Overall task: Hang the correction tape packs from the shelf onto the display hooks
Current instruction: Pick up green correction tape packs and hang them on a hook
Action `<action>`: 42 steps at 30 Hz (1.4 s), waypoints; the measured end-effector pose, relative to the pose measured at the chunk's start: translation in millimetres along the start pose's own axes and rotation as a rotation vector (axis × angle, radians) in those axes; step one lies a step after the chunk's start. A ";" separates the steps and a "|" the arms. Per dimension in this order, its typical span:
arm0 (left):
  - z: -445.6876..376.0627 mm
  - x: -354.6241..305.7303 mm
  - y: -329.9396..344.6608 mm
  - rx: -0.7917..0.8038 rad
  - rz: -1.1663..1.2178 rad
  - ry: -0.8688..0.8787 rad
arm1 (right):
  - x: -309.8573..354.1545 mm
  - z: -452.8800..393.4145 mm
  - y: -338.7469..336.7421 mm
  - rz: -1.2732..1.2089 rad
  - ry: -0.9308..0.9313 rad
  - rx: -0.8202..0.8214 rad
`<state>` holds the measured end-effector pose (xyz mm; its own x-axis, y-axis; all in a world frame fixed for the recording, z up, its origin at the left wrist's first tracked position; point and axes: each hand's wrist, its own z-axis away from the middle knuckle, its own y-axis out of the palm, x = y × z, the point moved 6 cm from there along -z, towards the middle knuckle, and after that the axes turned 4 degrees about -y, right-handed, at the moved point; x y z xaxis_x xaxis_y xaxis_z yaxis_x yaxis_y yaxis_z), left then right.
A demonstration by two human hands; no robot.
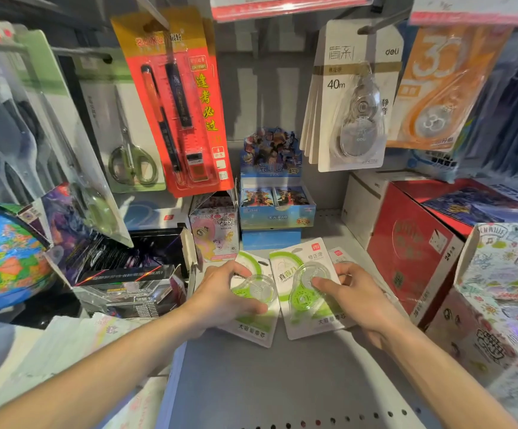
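Green-and-white correction tape packs lie on the grey shelf [282, 382] at the centre of the frame. Your left hand [220, 297] curls its fingers around the left pack [256, 317]. Your right hand [355, 294] holds the right pack [301, 286], thumb on its clear blister. Other tape packs [353, 97] hang on hooks at upper right.

bright, even shop light from above — soft shadows under the forearms on the grey shelf [282, 382]. glare on the clear blister packs at left [19, 134]. centre fairly sharp; edges smeared and bent by the wide lens — the globe [7, 258] and right-hand boxes [505, 305] blur.
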<state>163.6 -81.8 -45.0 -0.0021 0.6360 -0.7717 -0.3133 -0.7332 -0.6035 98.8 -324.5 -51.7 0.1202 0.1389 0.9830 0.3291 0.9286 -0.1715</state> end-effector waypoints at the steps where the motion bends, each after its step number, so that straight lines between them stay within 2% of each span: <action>1: -1.4 2.1 0.1 -0.002 0.060 -0.016 | -1.9 -0.9 0.5 0.006 0.004 0.000; 5: -4.1 6.6 -1.0 0.000 0.230 -0.074 | -6.0 -3.5 0.9 0.002 0.007 0.006; 10: 0.5 8.1 -1.1 0.030 0.326 -0.205 | -8.2 -5.7 1.0 -0.067 0.013 0.017; 14: 4.6 2.2 -3.5 0.039 0.436 -0.191 | -2.1 1.0 0.7 -0.187 -0.001 0.046; 21: 25.0 -17.2 -22.3 -0.020 0.504 -0.003 | 28.9 33.3 -10.8 -0.217 -0.121 0.017; 33: 89.2 -49.5 -59.5 -0.192 0.647 0.404 | 98.9 107.8 -41.4 -0.115 -0.429 -0.037; 42: 145.0 -105.7 -77.4 -0.426 0.646 0.574 | 160.0 117.4 -79.9 -0.040 -0.652 0.010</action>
<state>50.3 -57.4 112.4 0.4472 -0.0531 -0.8928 -0.0434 -0.9983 0.0377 -18.2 -336.0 127.0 -0.4854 0.2818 0.8276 0.3128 0.9399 -0.1366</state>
